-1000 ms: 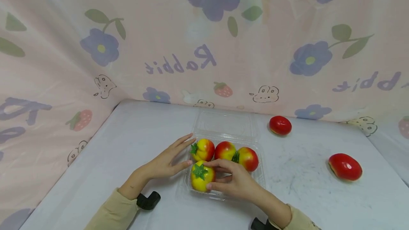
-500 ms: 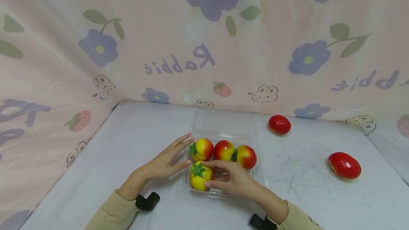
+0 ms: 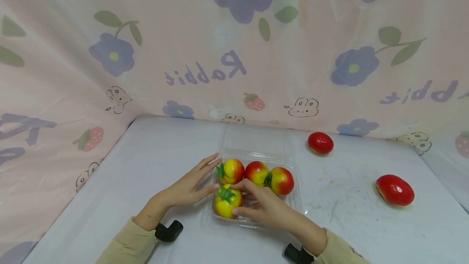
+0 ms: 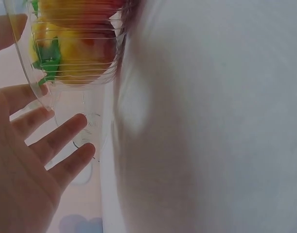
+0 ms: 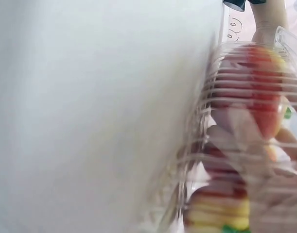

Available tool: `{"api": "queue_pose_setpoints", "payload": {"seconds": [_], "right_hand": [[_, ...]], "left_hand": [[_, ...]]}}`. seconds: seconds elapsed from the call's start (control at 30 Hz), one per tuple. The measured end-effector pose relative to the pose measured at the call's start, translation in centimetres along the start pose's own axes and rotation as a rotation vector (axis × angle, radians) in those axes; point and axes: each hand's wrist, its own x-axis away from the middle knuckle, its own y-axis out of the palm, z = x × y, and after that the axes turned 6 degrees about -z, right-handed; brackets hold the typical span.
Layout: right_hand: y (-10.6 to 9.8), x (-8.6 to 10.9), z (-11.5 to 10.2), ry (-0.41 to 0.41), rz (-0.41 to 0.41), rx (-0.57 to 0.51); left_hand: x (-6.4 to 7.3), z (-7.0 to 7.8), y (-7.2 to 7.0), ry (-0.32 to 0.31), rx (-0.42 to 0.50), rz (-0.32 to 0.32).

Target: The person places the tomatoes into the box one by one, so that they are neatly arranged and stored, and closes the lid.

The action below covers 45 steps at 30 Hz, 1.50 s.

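A clear plastic clamshell box (image 3: 253,224) lies on the table with its lid (image 3: 256,139) folded back. Along its back row sit several yellow-and-red toy tomatoes, among them a left one (image 3: 233,171), a middle one (image 3: 257,173) and a right one (image 3: 281,181). In the front left corner is another toy tomato (image 3: 223,207), its green calyx facing up. My right hand (image 3: 265,205) holds this one from the right between thumb and fingers. My left hand (image 3: 187,186) rests with spread, straight fingers at the box's left rim; the left wrist view shows its fingertips (image 4: 80,121) beside the ribbed wall.
Two red tomatoes lie on the table right of the box: one near the back (image 3: 320,143), one farther right (image 3: 395,190). A printed curtain (image 3: 205,52) hangs behind and to the left of the white table (image 3: 351,231). Black wrist mounts (image 3: 169,231) sit by both sleeves.
My right hand has shifted slightly left with the front tomato, which now sits closer to the box's left corner. The left hand stays at the rim.
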Motion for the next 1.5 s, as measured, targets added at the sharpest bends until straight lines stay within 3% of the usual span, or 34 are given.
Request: {"api": "queue_pose_setpoints", "payload": {"seconds": [0.23, 0.43, 0.73, 1.5], "right_hand": [[-0.2, -0.3, -0.1, -0.015, -0.011, -0.003], [-0.8, 0.5, -0.7, -0.005, -0.004, 0.092], [-2.7, 2.1, -1.2, -0.042, 0.064, 0.132], [-6.3, 6.7, -0.8, 0.031, 0.248, 0.198]], "left_hand": [[0.1, 0.0, -0.1, -0.002, -0.002, 0.022], [0.0, 0.0, -0.1, -0.015, -0.016, 0.011], [-0.1, 0.3, 0.0, -0.042, -0.024, -0.012], [-0.9, 1.3, 0.7, -0.062, -0.078, -0.032]]}}
